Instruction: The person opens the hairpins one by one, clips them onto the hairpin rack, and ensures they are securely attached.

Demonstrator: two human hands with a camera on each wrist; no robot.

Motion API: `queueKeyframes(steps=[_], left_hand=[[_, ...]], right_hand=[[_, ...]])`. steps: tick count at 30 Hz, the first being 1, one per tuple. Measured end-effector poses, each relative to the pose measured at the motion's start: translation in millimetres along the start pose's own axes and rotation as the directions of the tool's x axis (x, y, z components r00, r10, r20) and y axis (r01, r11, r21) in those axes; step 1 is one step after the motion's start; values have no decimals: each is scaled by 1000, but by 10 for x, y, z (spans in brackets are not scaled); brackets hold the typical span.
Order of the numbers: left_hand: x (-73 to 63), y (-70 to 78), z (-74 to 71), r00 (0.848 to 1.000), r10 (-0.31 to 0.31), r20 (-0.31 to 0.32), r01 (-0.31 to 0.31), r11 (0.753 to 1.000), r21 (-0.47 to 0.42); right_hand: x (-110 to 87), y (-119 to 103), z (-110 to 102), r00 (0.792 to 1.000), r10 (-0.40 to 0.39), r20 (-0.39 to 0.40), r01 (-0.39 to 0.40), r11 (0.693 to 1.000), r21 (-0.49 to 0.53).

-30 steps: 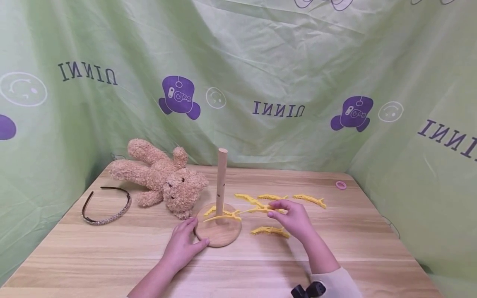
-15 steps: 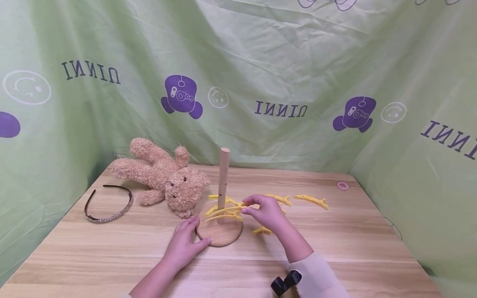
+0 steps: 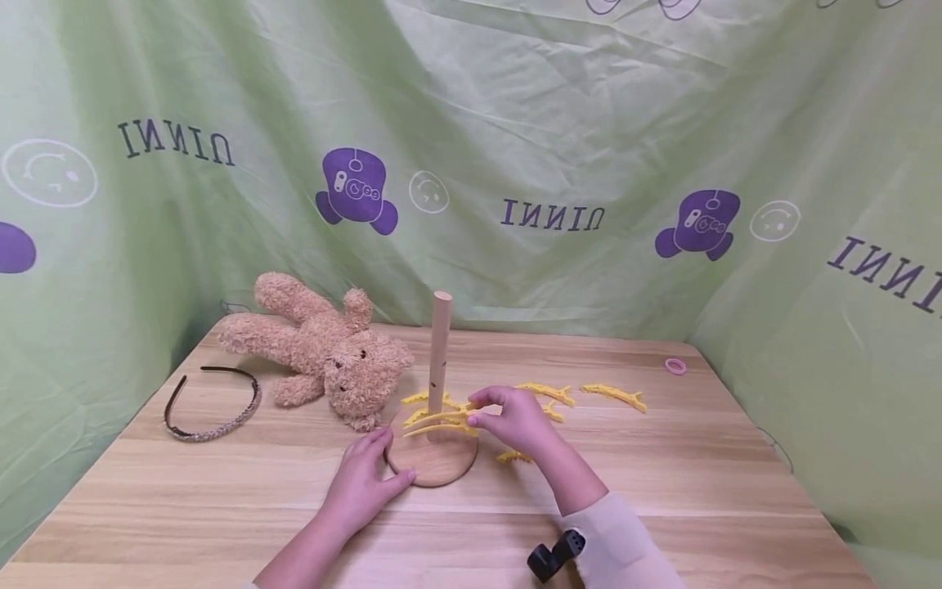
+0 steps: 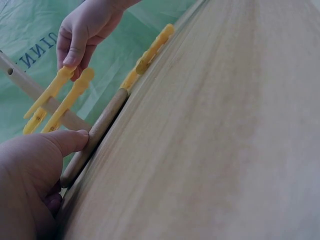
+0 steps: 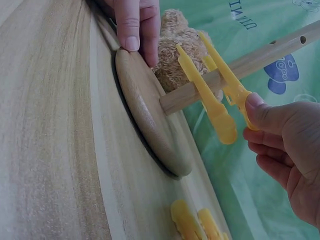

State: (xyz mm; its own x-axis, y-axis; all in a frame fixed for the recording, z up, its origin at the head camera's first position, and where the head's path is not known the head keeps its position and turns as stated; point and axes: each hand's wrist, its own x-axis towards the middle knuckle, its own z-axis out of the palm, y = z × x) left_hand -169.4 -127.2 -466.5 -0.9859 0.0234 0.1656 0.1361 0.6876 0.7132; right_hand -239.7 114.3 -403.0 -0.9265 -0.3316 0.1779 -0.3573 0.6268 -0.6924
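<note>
A wooden stand has a round base and an upright post with small holes. My left hand grips the left rim of the base between thumb and fingers. Beside the post, my right hand pinches the tail end of a yellow alligator hair clip, whose long arms lie on either side of the post. Just below it, a second yellow hair clip is clamped across the post near the base. In the left wrist view both clips show side by side on the post.
Several loose yellow hair clips lie on the table right of the stand, some partly behind my right hand. A teddy bear lies at the back left, near a beaded headband. A pink ring is at the back right.
My right hand has moved left with a yellow hair clip, bringing it from among the loose clips to the post above the lower clip. My left hand has stayed on the base.
</note>
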Motion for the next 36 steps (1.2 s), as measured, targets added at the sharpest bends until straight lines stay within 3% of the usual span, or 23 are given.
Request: queueKeyframes(steps=[12, 26, 31, 36], left_hand=[[-11, -4, 2, 1000, 0, -1, 0, 1000, -1], [-7, -25, 22, 1000, 13, -26, -13, 1000, -6], [-12, -23, 16, 1000, 3, -19, -4, 1000, -19], [-4, -18, 1, 1000, 3, -5, -3, 1000, -10]], right_hand=[[-43, 45, 23, 998, -32, 53, 34, 999, -30], [-67, 78, -10, 993, -84, 87, 83, 996, 18], [-114, 117, -67, 997, -52, 53, 49, 997, 52], [-179, 253, -197, 999, 37, -16, -36, 998, 59]])
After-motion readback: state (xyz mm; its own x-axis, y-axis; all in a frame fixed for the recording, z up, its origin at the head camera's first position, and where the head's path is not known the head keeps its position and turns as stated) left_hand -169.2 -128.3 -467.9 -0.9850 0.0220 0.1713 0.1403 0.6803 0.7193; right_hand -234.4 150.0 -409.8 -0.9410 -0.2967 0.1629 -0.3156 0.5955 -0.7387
